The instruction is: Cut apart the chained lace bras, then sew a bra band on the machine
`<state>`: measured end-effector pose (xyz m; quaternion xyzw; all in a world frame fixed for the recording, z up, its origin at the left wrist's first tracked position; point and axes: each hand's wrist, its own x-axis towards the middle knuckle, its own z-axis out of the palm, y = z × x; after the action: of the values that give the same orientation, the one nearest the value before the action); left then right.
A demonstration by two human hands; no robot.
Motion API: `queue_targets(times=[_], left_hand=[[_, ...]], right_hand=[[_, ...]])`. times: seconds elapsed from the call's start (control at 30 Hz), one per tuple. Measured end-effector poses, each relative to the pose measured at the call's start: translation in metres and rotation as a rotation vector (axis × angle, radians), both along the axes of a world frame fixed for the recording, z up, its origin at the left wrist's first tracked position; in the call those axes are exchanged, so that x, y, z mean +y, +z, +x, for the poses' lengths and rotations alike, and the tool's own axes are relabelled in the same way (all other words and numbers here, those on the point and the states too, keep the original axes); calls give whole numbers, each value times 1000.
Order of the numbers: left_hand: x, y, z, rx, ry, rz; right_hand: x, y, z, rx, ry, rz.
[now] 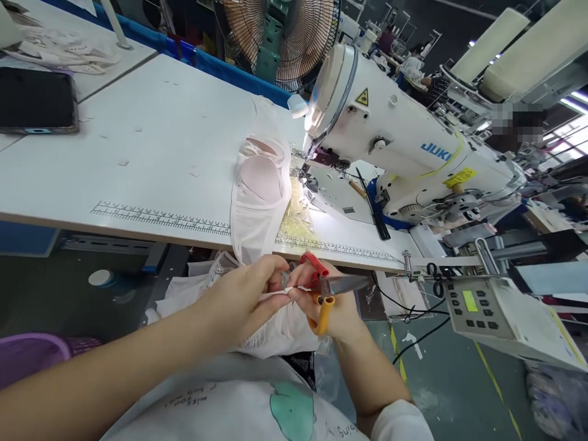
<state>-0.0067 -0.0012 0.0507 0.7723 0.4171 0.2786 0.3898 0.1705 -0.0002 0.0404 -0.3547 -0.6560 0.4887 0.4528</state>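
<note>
- Pinching a white strip [299,287], the left hand [250,291] has its fingers closed just beyond the worktop [160,165] edge.
- Right hand [342,312]: fingers gripping that strip too, with scissors [346,283] lodged in the hand, blades toward three o'clock.
- Bra [261,177] lying on the worktop, between eleven and twelve o'clock from the hands.
- Sewing machine [390,116] at one o'clock, fan [271,43] at twelve, phone [37,101] at ten.
</note>
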Motion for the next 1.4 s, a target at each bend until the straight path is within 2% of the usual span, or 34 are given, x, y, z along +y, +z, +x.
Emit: queue_targets(times=[0.1, 0.17, 0.23, 0.33, 0.53, 0.6, 0.67, 0.8, 0.97, 1.03, 1.23, 1.4], left_hand=[[4, 6, -5, -4, -70, -237], [6, 8, -5, -96, -126, -368], [4, 8, -4, -179, -117, -440], [-2, 6, 1, -195, -8, -400], [-7, -1, 4, -20, 99, 6], [-6, -2, 4, 31, 106, 53], [-5, -1, 3, 7, 92, -47], [-3, 1, 3, -144, 63, -352], [-3, 1, 1, -239, 154, -437], [-2, 1, 0, -272, 147, -483], [2, -3, -7, -354, 123, -643], [4, -9, -8, -335, 137, -695]], right_hand=[[3, 1, 0, 2, 15, 105], [5, 1, 0, -13, 18, 142], [6, 1, -1, -31, 6, 160], [6, 1, -4, -14, -16, 151], [7, 2, -7, 47, 24, -84], [8, 3, -7, 35, 24, -143], [8, 4, -7, 12, 5, -164], [8, 4, -10, -3, -19, -172], [7, 2, -11, -53, -28, -187], [7, 1, -5, -98, 29, -141], [-1, -5, 18, -428, 391, -115], [-13, -12, 20, -623, 450, -111]])
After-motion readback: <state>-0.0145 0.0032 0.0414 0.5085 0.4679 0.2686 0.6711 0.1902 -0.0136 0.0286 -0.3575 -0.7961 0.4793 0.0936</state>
